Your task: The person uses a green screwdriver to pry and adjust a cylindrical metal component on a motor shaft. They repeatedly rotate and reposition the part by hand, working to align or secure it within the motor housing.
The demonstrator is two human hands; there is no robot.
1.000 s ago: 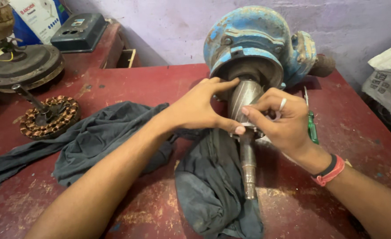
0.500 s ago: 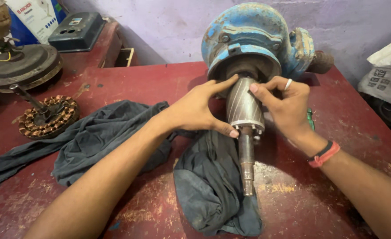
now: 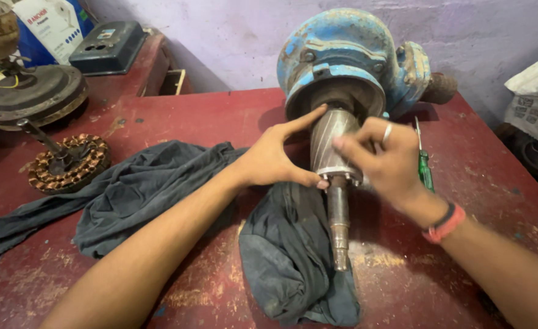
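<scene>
Both hands have shifted: the left hand (image 3: 275,159) still cups the ribbed grey metal rotor (image 3: 331,146), while the right hand (image 3: 386,163) now pinches it, partly withdrawn from the blue cast motor housing (image 3: 342,58).

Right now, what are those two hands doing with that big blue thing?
A person has both hands on a silvery metal rotor that sticks partway out of a worn blue motor housing. The left hand cups one side of it and the right hand the other. Its shaft lies over a dark cloth on the red table. A green screwdriver lies beside the right hand, and a copper winding sits off to the left.
</scene>
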